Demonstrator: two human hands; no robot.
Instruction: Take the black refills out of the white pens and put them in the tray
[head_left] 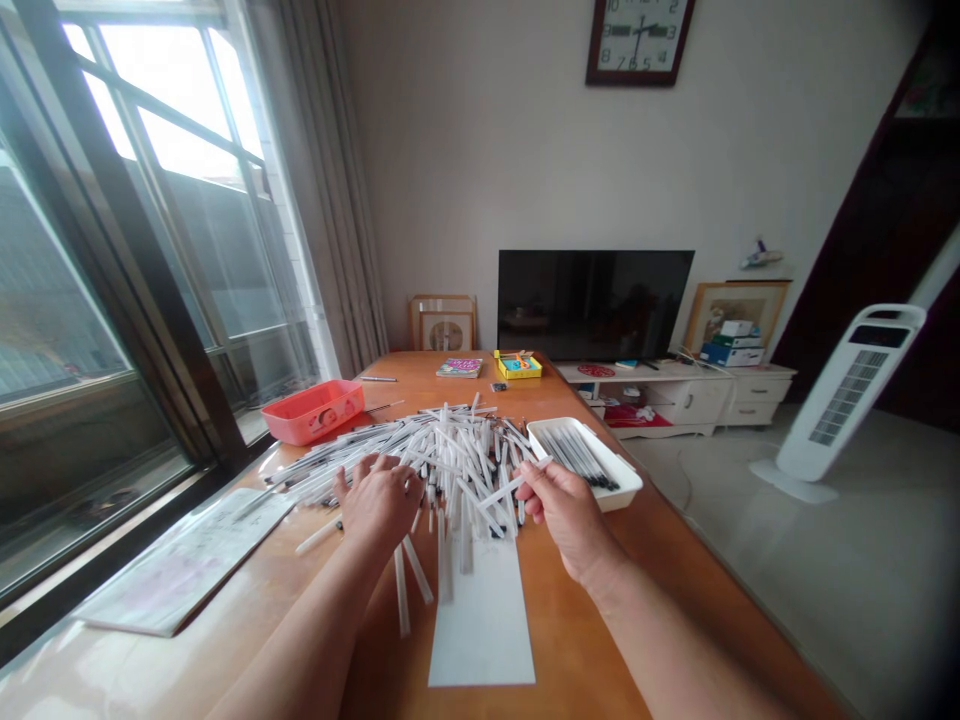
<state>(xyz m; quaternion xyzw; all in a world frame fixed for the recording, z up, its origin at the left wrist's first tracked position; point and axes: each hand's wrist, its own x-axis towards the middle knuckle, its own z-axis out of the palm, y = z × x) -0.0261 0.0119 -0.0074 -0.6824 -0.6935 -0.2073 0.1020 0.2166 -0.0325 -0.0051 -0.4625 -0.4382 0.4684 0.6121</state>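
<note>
A large heap of translucent white pen barrels (457,450), mixed with thin dark refills, spreads over the wooden table. My left hand (379,500) lies palm down at the heap's near left side, fingers apart and bent over it; the fingertips are partly hidden, and I see nothing held. Between thumb and fingers of my right hand (559,505) is a single pen barrel (501,492), slanting down to the left across the heap. Just beyond that hand, a white tray (631,490) contains a row of dark-filled pens (577,455). Under the near edge lies a white paper sheet (482,630).
A red plastic basket (311,412) stands at the back left, beside the window. An open booklet (187,565) lies at the left edge. Farther back are a colourful book (460,368) and a yellow box (519,367). The table's right edge (720,570) drops to the floor.
</note>
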